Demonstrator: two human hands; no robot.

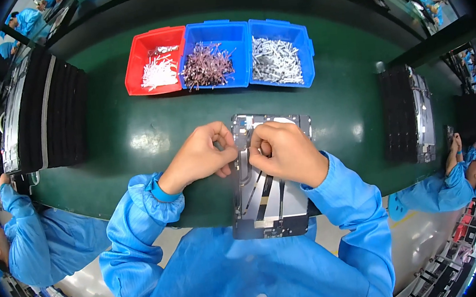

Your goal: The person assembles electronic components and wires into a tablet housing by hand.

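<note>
Panel: one grey metal panel; lies on the green desk, near end overhanging the desk's front edge
Hands: two; left hand and right hand both pinch at the panel's upper part
Bins: three; one red bin, two blue bins; far side
Stacks: two dark tray stacks; left and right ends
Room: open desk between bins and panel

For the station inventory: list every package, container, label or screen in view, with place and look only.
Red bin: far left of the row, open, white parts.
Middle blue bin: dark brownish parts.
Right blue bin: silvery parts.
Black tray stacks: left and right on the green table.
No labels or screens discernible.
</note>
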